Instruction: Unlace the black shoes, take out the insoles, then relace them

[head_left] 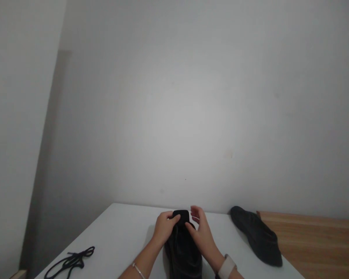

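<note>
A dark shoe stands on the white table in front of me, its black tongue raised at the far end. My left hand pinches the left edge of the tongue between thumb and fingers. At the other side, my right hand has its thumb against the shoe near the base of the tongue, while its fingers are curved and apart from it. The near end of the shoe is cut off by the picture's lower edge.
Another dark shoe lies at the table's right edge. To the left is a loosely bunched black shoelace. The white table meets a pale wall. A wooden board shows beyond the right side.
</note>
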`<state>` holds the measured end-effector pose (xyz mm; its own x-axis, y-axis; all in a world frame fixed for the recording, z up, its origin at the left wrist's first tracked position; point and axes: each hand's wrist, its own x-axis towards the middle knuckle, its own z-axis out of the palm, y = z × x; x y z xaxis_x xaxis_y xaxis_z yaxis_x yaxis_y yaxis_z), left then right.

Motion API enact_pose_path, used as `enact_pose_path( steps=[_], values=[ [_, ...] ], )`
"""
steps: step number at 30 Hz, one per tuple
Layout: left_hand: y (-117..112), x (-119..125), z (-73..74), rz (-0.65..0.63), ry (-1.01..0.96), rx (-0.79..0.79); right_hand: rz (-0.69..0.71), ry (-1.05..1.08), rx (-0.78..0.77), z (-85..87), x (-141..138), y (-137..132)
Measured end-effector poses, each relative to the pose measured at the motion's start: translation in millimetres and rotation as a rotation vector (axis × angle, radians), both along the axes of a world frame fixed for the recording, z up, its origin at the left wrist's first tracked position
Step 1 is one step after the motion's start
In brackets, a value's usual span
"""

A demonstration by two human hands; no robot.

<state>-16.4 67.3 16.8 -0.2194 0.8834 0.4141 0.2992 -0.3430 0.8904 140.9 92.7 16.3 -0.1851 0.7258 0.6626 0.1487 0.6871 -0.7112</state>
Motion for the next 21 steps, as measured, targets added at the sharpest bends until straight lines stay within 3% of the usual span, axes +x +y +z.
enact_pose_path(
  steps=[2,6,10,16,21],
  values=[
    [-6.2,-0.3,-2.9,-0.027,-0.050,0.004,-0.050,-0.088,0.108,10.5,11.6,-18.4],
    [-10.9,1.6,-9.3,-0.034,-0.146,0.038,0.134,-0.489,0.163,46.1,33.8,-54.3],
    [-7.0,3.5,-13.8,-0.036,-0.261,0.034,0.150,-0.811,0.217,70.2,39.5,-74.1],
    [-12.2,4.6,-11.2,-0.092,-0.392,-0.005,0.374,-1.234,0.091,75.4,23.0,-78.4],
    [-23.7,8.8,1.9,-0.189,-0.397,0.069,0.221,-1.590,0.279,71.3,10.3,-86.0]
  ],
)
